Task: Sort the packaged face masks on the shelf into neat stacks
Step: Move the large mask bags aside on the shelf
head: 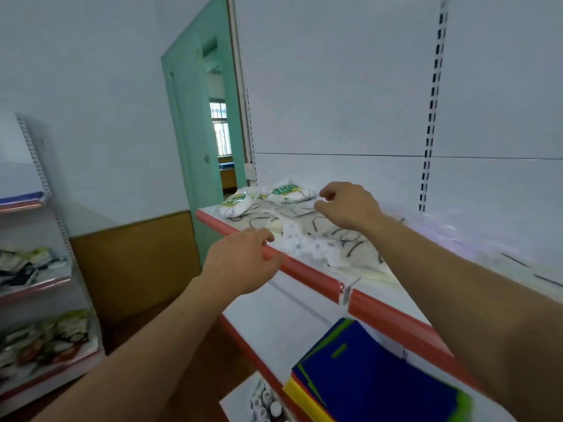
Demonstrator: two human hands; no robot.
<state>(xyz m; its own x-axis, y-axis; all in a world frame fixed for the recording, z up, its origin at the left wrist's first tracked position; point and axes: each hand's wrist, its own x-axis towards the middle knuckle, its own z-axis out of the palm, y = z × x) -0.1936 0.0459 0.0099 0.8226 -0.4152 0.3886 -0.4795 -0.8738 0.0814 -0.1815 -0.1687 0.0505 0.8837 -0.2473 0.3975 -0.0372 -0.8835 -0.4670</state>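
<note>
Packaged face masks point(307, 243) lie strewn across the shelf point(304, 274), no neat stacks yet; my left grip point(243, 263) and right grip point(350, 208) hover loosely curled, holding nothing.

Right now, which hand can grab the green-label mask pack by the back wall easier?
Right. The right hand hovers just beside the green-label mask pack. The left hand is lower, at the red shelf edge, farther from it.
</note>
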